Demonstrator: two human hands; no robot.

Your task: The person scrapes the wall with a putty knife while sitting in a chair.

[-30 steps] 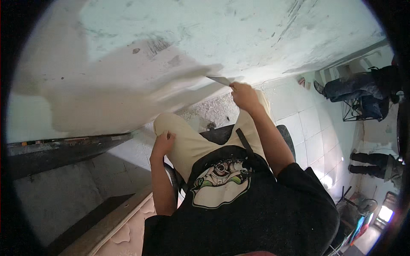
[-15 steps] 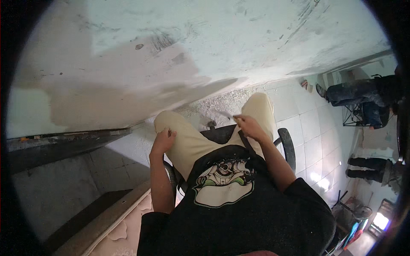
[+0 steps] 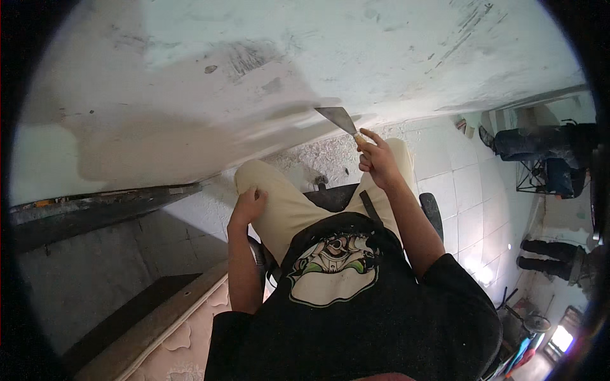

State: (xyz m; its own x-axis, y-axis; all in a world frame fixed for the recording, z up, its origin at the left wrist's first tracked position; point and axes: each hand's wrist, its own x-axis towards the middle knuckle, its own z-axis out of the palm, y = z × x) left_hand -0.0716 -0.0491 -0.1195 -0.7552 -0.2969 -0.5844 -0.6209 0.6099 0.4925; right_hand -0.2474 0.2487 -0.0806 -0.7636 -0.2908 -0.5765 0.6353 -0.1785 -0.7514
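Note:
My right hand (image 3: 380,162) is closed round the handle of a putty knife (image 3: 338,118), above my right knee. Its wide metal blade points up and left, in front of the pale wall (image 3: 394,70); whether it touches the wall I cannot tell. My left hand (image 3: 250,204) rests on my left thigh, fingers curled loosely, with nothing visible in it. Both knees, in beige trousers (image 3: 283,197), are spread apart toward the wall. The wall has darker patches, scuffs and small chips.
I sit on a black chair (image 3: 430,213). White crumbs (image 3: 330,155) litter the floor at the wall's foot. A dark ledge (image 3: 108,203) juts out at left, above a pinkish mattress (image 3: 190,336). Other people's legs (image 3: 530,141) and a fan (image 3: 537,324) are at right.
My right hand has risen from my lap toward the wall, turning the putty knife so that its blade shows broadly. My left hand has stayed on the thigh.

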